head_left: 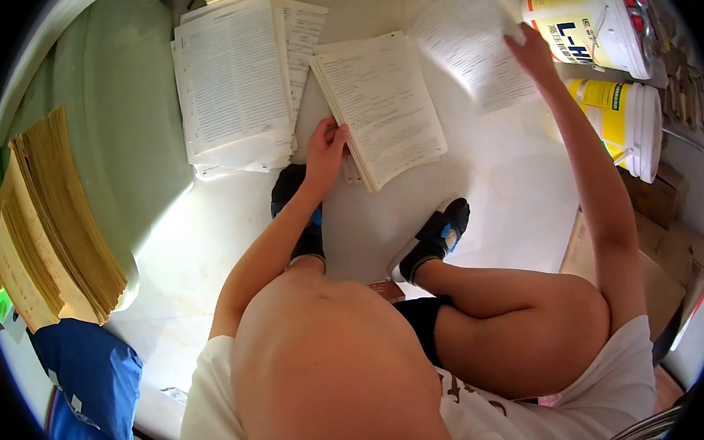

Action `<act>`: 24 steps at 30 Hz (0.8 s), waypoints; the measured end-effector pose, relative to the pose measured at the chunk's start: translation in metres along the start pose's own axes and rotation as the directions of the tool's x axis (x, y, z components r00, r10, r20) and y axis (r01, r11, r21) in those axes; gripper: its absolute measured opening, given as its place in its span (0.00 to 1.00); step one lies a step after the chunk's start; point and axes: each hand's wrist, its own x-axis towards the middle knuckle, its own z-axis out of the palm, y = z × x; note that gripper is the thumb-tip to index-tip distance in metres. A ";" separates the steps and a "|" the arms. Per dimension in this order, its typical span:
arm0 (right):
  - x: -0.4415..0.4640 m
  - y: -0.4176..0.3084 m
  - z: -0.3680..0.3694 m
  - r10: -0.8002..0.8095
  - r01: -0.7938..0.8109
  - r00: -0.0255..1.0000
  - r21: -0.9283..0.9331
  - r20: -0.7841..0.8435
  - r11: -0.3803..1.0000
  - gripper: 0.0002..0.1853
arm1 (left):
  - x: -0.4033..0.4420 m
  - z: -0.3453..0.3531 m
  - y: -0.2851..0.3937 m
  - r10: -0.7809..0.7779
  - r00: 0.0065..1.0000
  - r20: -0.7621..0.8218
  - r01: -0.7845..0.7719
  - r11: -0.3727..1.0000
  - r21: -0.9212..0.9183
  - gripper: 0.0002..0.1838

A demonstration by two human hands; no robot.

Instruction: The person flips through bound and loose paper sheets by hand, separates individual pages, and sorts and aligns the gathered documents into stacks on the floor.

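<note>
My right hand (532, 54) is raised at the upper right, its fingers closed on the edge of a printed sheet of paper (470, 47). The sheet is slightly blurred and hangs tilted over the floor. At the left edge of a stack of printed papers (385, 105), my left hand (326, 150) is closed, thumb and fingers pinching the stack's side. Just left of it lies another pile of printed papers (235, 82), its sheets unevenly stacked, with some poking out on the right.
White and yellow buckets (586, 32) line the right side, with cardboard boxes (653, 258) below. A greenish-grey padded surface (111, 98) on the left bears thick yellowed paper bundles (70, 221). A blue bag (91, 373) sits lower left. My shoes (433, 235) rest on the pale floor.
</note>
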 end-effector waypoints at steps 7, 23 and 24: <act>-0.064 -0.020 -0.001 0.043 -0.054 0.996 -0.130 -0.080 0.990 0.19 | 0.000 -0.001 0.000 -0.006 1.000 0.001 0.006 1.000 0.022 0.19; -0.152 -0.091 0.083 -0.170 0.125 0.962 0.208 0.214 0.970 0.26 | 0.004 -0.006 -0.009 0.025 1.000 -0.002 -0.025 0.999 0.031 0.16; -0.153 -0.102 0.082 -0.171 0.125 0.962 0.209 0.214 0.970 0.26 | 0.006 -0.007 -0.013 0.041 0.999 0.015 -0.041 0.999 0.023 0.16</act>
